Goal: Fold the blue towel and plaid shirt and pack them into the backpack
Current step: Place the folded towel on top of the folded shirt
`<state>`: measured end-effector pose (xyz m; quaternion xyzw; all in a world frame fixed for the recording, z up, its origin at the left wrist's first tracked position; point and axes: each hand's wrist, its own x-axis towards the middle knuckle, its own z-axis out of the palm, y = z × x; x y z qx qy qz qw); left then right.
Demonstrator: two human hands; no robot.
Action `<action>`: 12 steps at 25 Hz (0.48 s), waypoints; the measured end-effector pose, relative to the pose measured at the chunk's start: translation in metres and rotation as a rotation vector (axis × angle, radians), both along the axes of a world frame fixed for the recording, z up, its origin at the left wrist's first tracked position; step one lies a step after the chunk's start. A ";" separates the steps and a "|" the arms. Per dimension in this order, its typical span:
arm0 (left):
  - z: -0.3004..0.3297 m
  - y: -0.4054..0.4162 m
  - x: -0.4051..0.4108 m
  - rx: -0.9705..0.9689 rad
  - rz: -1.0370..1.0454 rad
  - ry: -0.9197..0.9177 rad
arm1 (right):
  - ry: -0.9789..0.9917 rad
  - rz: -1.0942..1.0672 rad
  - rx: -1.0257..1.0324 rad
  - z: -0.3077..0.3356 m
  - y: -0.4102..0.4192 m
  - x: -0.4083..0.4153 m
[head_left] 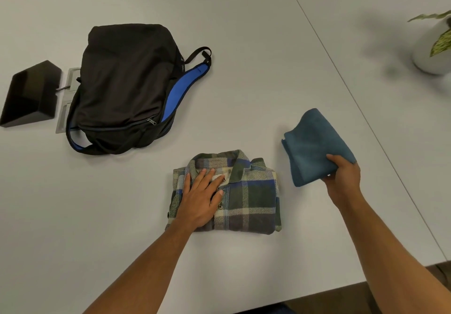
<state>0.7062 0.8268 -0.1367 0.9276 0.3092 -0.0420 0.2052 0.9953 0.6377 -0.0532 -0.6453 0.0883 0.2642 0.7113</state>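
Note:
The plaid shirt [249, 196] lies folded into a neat rectangle near the table's front, collar facing away from me. My left hand [200, 199] rests flat on its left half, fingers spread. To the right, the blue towel [314, 143] is folded into a thick pad; my right hand [344, 177] grips its near corner, thumb on top. The black backpack [124, 89] with blue lining lies flat at the back left, its zipper partly open along the right side.
A black angular box [31, 94] and a grey floor-box plate [64, 108] sit left of the backpack. A white pot with a plant [432, 45] stands at the far right. A seam [341, 74] runs diagonally across the white table.

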 end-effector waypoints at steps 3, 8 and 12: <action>0.009 -0.001 0.000 -0.012 -0.031 0.074 | -0.008 0.084 0.120 0.023 0.013 -0.016; 0.013 -0.025 -0.001 0.176 -0.180 0.118 | 0.105 0.159 0.200 0.048 0.035 -0.056; 0.019 -0.027 -0.002 0.161 -0.231 0.171 | 0.183 0.258 0.190 0.060 0.052 -0.083</action>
